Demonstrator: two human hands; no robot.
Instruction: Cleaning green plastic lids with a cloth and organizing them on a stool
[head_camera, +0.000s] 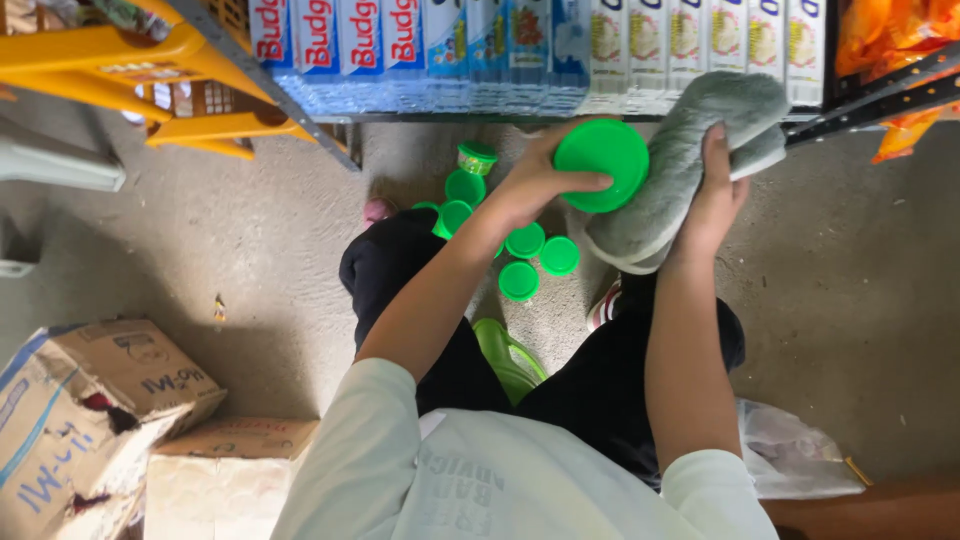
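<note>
Looking down from the head camera, I see the left hand (535, 185) clamped around a round green container (602, 165), thumb over its smooth plastic lid, holding it flat-side up toward me at about twelve o'clock from the knees. The right hand (715, 195) is closed on a thick grey cloth (680, 165), folded and fuzzy like a towel or mitt, pressed against the container's three o'clock edge. I judge the two are held together so the soft nap can rub the hard lid.

More green containers (520, 262) sit on the concrete floor (250, 230) just below the hands, at roughly seven o'clock from the held one, clustered close and touching in places; most show only flat round lids, and one at the back stands with a printed side showing. Beyond, at twelve o'clock, a low shelf (450, 117) carries a tight row of upright cartons (620, 50). Worn cardboard boxes (100, 410) slump at eight o'clock, and a yellow plastic frame (110, 55) stands at ten o'clock.
</note>
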